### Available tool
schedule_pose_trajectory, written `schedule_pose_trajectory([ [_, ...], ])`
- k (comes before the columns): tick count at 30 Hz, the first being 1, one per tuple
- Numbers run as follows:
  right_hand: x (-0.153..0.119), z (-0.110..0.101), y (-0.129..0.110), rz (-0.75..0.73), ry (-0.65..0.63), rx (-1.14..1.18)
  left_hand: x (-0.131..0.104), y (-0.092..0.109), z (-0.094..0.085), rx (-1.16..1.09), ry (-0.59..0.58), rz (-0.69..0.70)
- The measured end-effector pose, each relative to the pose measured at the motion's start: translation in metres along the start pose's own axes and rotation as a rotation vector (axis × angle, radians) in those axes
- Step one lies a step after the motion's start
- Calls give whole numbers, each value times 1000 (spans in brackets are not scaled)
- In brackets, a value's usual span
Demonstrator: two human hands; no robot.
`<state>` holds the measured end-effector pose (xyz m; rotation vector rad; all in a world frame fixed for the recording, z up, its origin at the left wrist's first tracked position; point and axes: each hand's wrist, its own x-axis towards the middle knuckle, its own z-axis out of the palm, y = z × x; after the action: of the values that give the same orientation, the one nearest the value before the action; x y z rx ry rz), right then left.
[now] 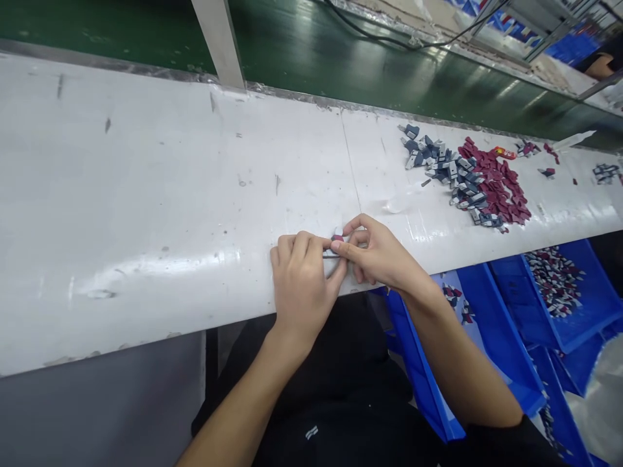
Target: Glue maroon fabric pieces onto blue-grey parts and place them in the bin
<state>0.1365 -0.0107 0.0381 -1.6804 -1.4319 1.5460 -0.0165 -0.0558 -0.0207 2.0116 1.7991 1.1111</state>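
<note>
Close to the front edge of the white table, my left hand (302,275) and my right hand (378,254) meet around a small maroon-and-white plastic part (337,238). The thumb and fingertips of my right hand pinch it from the right. My left hand has its fingers closed over a thin dark strip (331,257) just below the part; whether the strip belongs to the part I cannot tell. Fingers hide most of both. Farther right lie a pile of dark blue and white pieces (452,170) and a pile of maroon pieces (501,185).
Blue bins (491,324) stand below the table edge at right, one with many mixed parts (555,279). A green conveyor belt (302,48) runs behind the white table (146,194), with a metal post (221,42) at its edge. Another person's arm (601,65) shows far right.
</note>
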Motion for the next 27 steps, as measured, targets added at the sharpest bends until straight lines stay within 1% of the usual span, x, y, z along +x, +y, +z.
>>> schedule_pose_trajectory([
  [2, -2, 2, 2, 4, 0, 99, 1, 1, -4, -62, 17, -2],
  [5, -8, 5, 5, -17, -57, 275, 1, 2, -14, -276, 18, 12],
  [7, -15, 7, 7, -42, -81, 344, 0, 3, -21, -429, -22, 10],
  [9, -22, 8, 9, -88, -60, 353, -2, 5, -27, -558, -77, -33],
  [10, -26, 8, 10, -116, -45, 347, -4, 7, -30, -628, -106, -76],
  [12, -34, 9, 11, -163, -11, 343, -7, 11, -34, -810, -179, -215],
  [14, -40, 10, 12, -191, 15, 361, -8, 17, -38, -991, -280, -373],
  [16, -45, 10, 13, -206, 36, 381, -8, 22, -43, -1105, -372, -479],
  [18, -49, 11, 14, -219, 58, 379, -7, 26, -46, -1148, -412, -514],
  [22, -55, 15, 17, -246, 97, 375, -5, 29, -50, -1170, -405, -541],
  [27, -61, 22, 17, -267, 153, 370, -7, 28, -50, -1190, -433, -552],
])
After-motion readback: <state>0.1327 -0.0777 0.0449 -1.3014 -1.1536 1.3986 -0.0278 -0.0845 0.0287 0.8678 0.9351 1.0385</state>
